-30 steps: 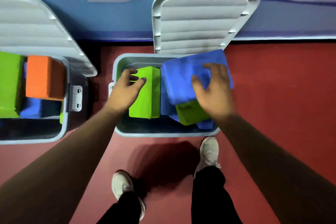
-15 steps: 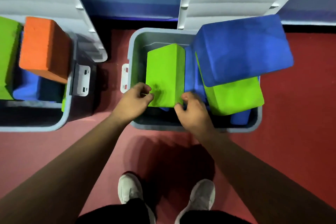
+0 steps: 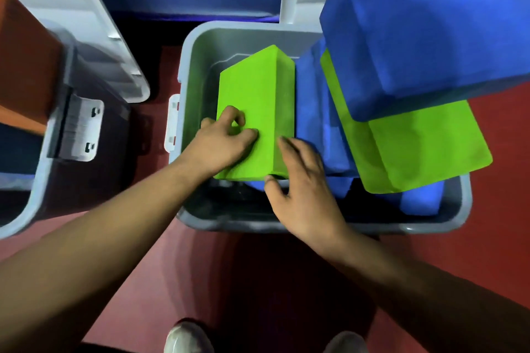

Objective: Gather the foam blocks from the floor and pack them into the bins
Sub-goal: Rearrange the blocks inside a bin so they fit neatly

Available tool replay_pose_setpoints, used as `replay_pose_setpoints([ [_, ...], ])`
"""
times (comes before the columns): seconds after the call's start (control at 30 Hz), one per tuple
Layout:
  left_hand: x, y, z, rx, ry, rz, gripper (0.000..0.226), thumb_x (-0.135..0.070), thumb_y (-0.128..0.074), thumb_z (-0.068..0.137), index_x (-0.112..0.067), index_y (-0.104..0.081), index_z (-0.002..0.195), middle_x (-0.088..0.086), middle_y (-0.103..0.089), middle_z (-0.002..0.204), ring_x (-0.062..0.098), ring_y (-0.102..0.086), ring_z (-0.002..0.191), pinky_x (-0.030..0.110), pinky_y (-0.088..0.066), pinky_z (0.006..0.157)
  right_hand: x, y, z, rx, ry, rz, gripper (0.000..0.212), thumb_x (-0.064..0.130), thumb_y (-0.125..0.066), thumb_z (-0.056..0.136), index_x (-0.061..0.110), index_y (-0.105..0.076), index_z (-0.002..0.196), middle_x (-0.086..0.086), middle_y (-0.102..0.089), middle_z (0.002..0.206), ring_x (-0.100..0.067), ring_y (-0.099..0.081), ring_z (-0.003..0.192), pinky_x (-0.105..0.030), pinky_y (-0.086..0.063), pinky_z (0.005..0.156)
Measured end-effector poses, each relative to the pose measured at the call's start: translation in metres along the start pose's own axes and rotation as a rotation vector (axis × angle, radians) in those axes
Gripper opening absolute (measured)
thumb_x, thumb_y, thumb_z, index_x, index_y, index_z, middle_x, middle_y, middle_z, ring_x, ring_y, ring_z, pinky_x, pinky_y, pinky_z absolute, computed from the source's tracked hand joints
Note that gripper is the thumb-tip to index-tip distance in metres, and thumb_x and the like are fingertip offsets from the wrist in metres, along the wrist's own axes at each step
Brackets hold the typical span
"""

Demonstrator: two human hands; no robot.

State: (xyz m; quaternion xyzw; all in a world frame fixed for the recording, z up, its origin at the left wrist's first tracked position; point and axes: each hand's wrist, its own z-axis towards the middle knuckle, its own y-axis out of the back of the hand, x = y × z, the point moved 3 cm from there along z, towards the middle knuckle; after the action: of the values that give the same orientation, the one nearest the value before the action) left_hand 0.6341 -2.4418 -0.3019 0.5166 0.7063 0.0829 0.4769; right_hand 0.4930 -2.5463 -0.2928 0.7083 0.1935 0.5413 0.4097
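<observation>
An upright green foam block [image 3: 258,89] stands in the left half of the grey bin [image 3: 229,223]. My left hand [image 3: 223,143] lies over its near top face with curled fingers gripping it. My right hand [image 3: 304,192] holds the block's near right corner, thumb at its end and fingers along its side. To the right, a large blue block [image 3: 430,37] sits tilted on a second green block [image 3: 424,146], both rising above the rim. More blue blocks [image 3: 312,112] lie underneath.
A second grey bin [image 3: 37,180] at the left holds an orange block [image 3: 25,60]. Its latch [image 3: 86,129] faces the gap between the bins. Both white lids [image 3: 94,17] stand open at the back. My shoes [image 3: 186,335] are on the red floor below.
The view has moved closer to the bin. My right hand left the big blue block and came to the upright green block; both hands now sit at its near end.
</observation>
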Motion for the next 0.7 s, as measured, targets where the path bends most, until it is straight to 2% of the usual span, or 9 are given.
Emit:
replay_pose_setpoints([
  [0.1, 0.007, 0.007, 0.003, 0.029, 0.076, -0.139, 0.03, -0.051, -0.058, 0.085, -0.026, -0.045, 0.096, 0.018, -0.054, 0.092, 0.026, -0.051, 0.079, 0.03, -0.038, 0.063, 0.004, 0.001, 0.001, 0.037, 0.026, 0.057, 0.065, 0.033, -0.057, 0.082, 0.021, -0.047, 0.146, -0.017, -0.037, 0.145, -0.031, -0.041, 0.132, -0.04, -0.037, 0.111],
  [0.2, 0.006, 0.019, -0.007, 0.119, 0.142, -0.43, 0.057, -0.061, -0.065, 0.078, -0.018, -0.049, 0.112, 0.003, -0.062, 0.095, 0.019, -0.058, 0.081, 0.034, -0.049, 0.074, 0.009, 0.0, 0.01, 0.162, 0.031, 0.321, 0.065, 0.015, -0.058, 0.084, 0.024, -0.045, 0.147, -0.007, -0.043, 0.146, -0.015, -0.045, 0.13, -0.027, -0.038, 0.109],
  [0.27, 0.006, 0.028, -0.014, 0.206, 0.156, -0.574, 0.074, -0.058, -0.078, 0.068, -0.015, -0.053, 0.123, 0.003, -0.071, 0.104, 0.023, -0.069, 0.09, 0.046, -0.056, 0.085, 0.013, 0.0, 0.019, 0.23, -0.038, 0.552, 0.067, 0.004, -0.053, 0.086, 0.02, -0.037, 0.149, 0.001, -0.044, 0.148, -0.014, -0.051, 0.127, -0.027, -0.043, 0.106],
  [0.33, 0.003, 0.035, -0.019, 0.223, 0.089, -0.568, 0.073, -0.046, -0.084, 0.065, -0.013, -0.058, 0.125, 0.004, -0.074, 0.107, 0.023, -0.072, 0.097, 0.047, -0.056, 0.091, 0.02, 0.002, 0.029, 0.255, -0.133, 0.749, 0.065, -0.002, -0.05, 0.089, 0.013, -0.031, 0.149, 0.001, -0.039, 0.152, -0.019, -0.046, 0.135, -0.032, -0.039, 0.112],
  [0.43, -0.005, 0.047, -0.027, 0.044, 0.009, -0.493, 0.076, -0.032, -0.083, 0.076, -0.012, -0.043, 0.136, -0.004, -0.069, 0.108, 0.009, -0.069, 0.089, 0.02, -0.057, 0.075, 0.03, 0.009, 0.038, 0.247, -0.235, 0.998, 0.055, -0.013, -0.043, 0.094, 0.007, -0.035, 0.145, -0.008, -0.037, 0.154, -0.025, -0.04, 0.139, -0.043, -0.032, 0.117],
  [0.53, -0.009, 0.059, -0.036, -0.033, -0.142, -0.288, 0.126, -0.053, -0.09, 0.058, -0.031, -0.009, 0.152, -0.004, -0.053, 0.136, 0.009, -0.058, 0.116, 0.026, -0.048, 0.098, 0.04, 0.016, 0.042, 0.267, -0.335, 1.32, 0.046, -0.011, -0.036, 0.097, 0.006, -0.043, 0.139, -0.011, -0.041, 0.151, -0.024, -0.046, 0.134, -0.044, -0.042, 0.109],
  [0.57, -0.009, 0.062, -0.039, -0.032, -0.199, -0.214, 0.128, -0.052, -0.091, 0.055, -0.035, -0.008, 0.152, -0.004, -0.049, 0.14, 0.01, -0.056, 0.12, 0.031, -0.045, 0.104, 0.042, 0.018, 0.043, 0.27, -0.352, 1.391, 0.044, -0.009, -0.036, 0.098, 0.008, -0.045, 0.137, -0.011, -0.043, 0.15, -0.024, -0.046, 0.133, -0.044, -0.045, 0.106],
  [0.63, -0.01, 0.068, -0.046, -0.095, -0.266, -0.124, 0.105, -0.042, -0.09, 0.063, -0.039, -0.025, 0.145, -0.003, -0.052, 0.133, 0.012, -0.059, 0.111, 0.03, -0.048, 0.099, 0.048, 0.024, 0.045, 0.279, -0.346, 1.419, 0.04, -0.005, -0.036, 0.099, 0.009, -0.047, 0.135, -0.011, -0.046, 0.148, -0.025, -0.046, 0.133, -0.044, -0.049, 0.099],
  [0.7, -0.016, 0.076, -0.054, -0.223, -0.247, -0.078, 0.072, -0.038, -0.084, 0.072, -0.041, -0.041, 0.13, -0.003, -0.061, 0.115, 0.014, -0.061, 0.092, 0.023, -0.05, 0.084, 0.055, 0.033, 0.047, 0.287, -0.286, 1.252, 0.038, -0.003, -0.038, 0.101, 0.005, -0.045, 0.137, -0.014, -0.048, 0.145, -0.026, -0.049, 0.131, -0.043, -0.051, 0.096],
])
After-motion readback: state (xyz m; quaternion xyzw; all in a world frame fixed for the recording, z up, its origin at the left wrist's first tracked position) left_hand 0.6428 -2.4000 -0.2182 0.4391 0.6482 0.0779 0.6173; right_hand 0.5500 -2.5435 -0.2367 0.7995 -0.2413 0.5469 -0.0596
